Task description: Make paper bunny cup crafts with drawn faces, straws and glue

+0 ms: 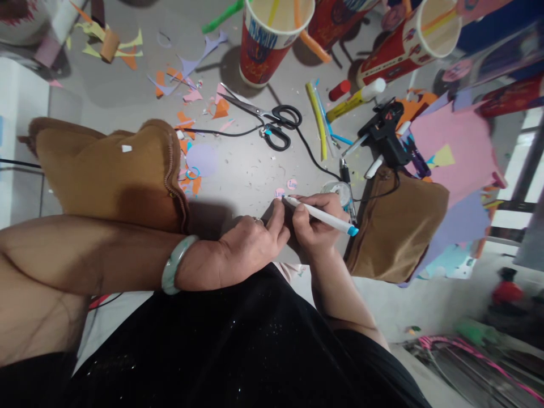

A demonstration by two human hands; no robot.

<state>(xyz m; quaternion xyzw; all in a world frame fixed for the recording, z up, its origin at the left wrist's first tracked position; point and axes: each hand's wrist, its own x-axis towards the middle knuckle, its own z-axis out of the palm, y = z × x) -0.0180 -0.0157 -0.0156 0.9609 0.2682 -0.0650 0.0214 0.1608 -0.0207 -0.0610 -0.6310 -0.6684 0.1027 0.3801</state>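
My right hand [315, 222] is closed around a white marker [327, 217] with a blue end. Its tip touches or hovers just over a small pink paper circle [279, 193] bearing blue writing. At that circle's lower edge, the fingertips of my left hand [250, 246] hold it against the table, fingers bent and close together. Just beyond lies a second pink paper circle [292, 184] that reads "Love". A roll of clear tape [338, 190] and a black-gripped pen [345, 173] lie beside my right hand.
Black-handled scissors [272, 116] lie ahead among paper scraps. A glue gun [385, 133] with its cord stands to the right, near a yellow marker [357, 97]. Brown pouches [114, 173] flank both arms. A red paper cup [266, 54] with straws stands at the back.
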